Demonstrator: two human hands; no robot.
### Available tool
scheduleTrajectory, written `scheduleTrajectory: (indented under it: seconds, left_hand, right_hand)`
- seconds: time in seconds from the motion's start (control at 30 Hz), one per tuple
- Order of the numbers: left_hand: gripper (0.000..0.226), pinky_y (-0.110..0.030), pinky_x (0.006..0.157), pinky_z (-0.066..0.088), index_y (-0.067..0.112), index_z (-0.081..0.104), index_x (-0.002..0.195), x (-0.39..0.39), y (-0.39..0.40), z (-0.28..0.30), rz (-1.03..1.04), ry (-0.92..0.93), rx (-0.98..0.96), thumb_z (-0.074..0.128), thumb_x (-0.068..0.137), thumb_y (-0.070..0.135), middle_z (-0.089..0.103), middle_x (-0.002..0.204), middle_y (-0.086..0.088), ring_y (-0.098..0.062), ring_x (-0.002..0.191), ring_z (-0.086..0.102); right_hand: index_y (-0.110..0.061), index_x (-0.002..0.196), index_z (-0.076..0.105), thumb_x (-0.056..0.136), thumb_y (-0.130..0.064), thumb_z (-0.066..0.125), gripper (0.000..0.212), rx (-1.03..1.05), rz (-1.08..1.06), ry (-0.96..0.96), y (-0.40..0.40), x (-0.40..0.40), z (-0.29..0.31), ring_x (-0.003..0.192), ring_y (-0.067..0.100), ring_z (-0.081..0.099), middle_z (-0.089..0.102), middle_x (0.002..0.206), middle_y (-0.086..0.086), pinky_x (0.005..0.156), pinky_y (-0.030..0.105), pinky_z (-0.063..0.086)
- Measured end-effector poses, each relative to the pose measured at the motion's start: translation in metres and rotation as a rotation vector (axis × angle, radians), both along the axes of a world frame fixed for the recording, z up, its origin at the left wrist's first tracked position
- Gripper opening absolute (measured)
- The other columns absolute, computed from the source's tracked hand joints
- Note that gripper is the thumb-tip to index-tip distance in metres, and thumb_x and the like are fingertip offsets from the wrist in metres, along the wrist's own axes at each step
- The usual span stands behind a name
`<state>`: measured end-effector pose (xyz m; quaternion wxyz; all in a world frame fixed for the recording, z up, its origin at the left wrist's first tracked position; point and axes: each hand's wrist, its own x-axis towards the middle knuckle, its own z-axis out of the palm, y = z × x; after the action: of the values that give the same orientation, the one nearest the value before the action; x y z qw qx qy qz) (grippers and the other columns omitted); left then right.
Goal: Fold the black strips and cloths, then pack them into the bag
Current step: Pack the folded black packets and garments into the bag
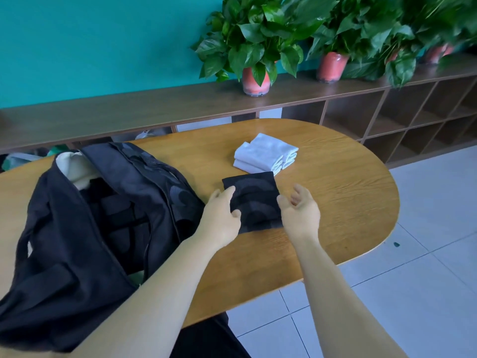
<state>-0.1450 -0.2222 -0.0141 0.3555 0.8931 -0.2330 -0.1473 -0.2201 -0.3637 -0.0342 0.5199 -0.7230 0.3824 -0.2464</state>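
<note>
Folded black cloth [254, 202] lies between both hands' fingers. Left hand [222, 215] pinches its edge; right hand [299, 210] relaxed, touching the opposite edge.

Oval wooden table [335, 192], open black bag [90, 215] at left, folded black cloth [255, 200] mid-table, stacked white cloths [267, 153] behind
</note>
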Motion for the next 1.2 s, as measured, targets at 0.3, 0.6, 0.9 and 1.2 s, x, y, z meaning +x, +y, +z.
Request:
scheduleTrajectory:
  seconds: [0.3,0.6,0.9,1.2]
  left_hand:
    - [0.036,-0.038,0.116,0.025,0.022,0.055,0.135,-0.009,0.0,-0.013,-0.115,-0.244,0.096,0.05,0.1,0.015,0.043,0.149,0.001,-0.013,0.145,0.024]
    - [0.038,-0.036,0.116,0.025,0.023,0.054,0.137,-0.007,0.0,-0.016,-0.155,-0.3,0.164,0.049,0.1,0.013,0.042,0.15,0.0,-0.015,0.145,0.023]
    - [0.031,-0.038,0.105,0.04,0.021,0.063,0.127,-0.003,0.002,-0.016,-0.157,-0.267,0.058,0.053,0.097,0.015,0.058,0.13,0.002,-0.018,0.127,0.047]
    - [0.059,-0.043,0.115,0.022,0.027,0.03,0.148,0.002,-0.003,0.006,-0.17,-0.177,0.057,0.058,0.095,0.029,0.038,0.15,0.007,-0.016,0.141,0.025]
  right_hand:
    - [-0.021,0.066,0.046,0.086,-0.034,0.067,0.032,-0.06,-0.113,0.171,0.019,0.005,-0.001,0.054,0.012,0.045,0.052,0.064,-0.003,0.047,0.023,0.032]
    - [-0.014,0.103,0.054,0.081,-0.031,0.075,0.035,0.087,-0.101,0.099,0.01,0.02,0.009,0.084,0.019,0.059,0.061,0.094,0.001,0.06,0.027,0.043]
    - [-0.014,0.112,0.064,0.08,-0.016,0.071,0.033,0.161,-0.006,0.129,0.01,0.019,0.009,0.077,0.019,0.065,0.068,0.089,0.002,0.072,0.038,0.058]
    - [-0.024,0.123,0.049,0.081,-0.007,0.067,0.049,0.115,0.09,-0.061,0.023,-0.001,0.009,0.094,0.017,0.066,0.066,0.106,-0.005,0.085,0.044,0.055]
